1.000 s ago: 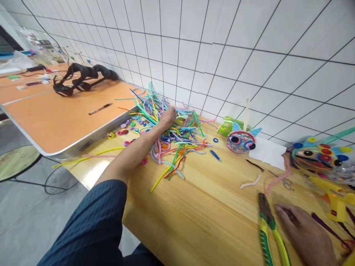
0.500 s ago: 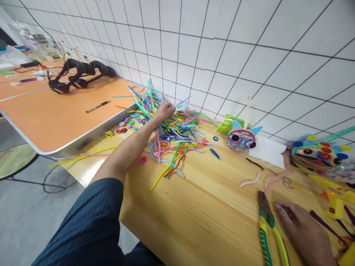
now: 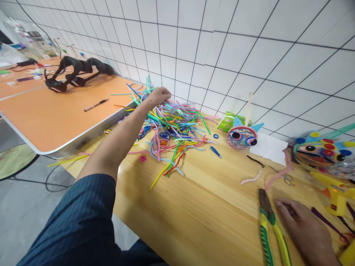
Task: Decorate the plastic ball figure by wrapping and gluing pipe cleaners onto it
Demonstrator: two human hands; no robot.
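The left hand (image 3: 159,95) is raised above the far edge of the pile of pipe cleaners (image 3: 172,129), fingers curled shut; what it grips cannot be told. The pile lies at 12 o'clock on the wooden table (image 3: 210,218), against the tiled wall. The right hand (image 3: 305,231) rests flat, fingers released, at 4 o'clock, touching the pliers (image 3: 267,225). Around them: 1 googly-eyed craft face (image 3: 242,137) at 1 o'clock, 1 yellow glue gun (image 3: 334,192) at 3 o'clock.

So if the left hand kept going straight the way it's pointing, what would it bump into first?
Probably the white tiled wall. The left hand is raised above the pile of colourful pipe cleaners, pointing toward the wall behind them. Depth is hard to judge, so stray upright stems might brush it first.
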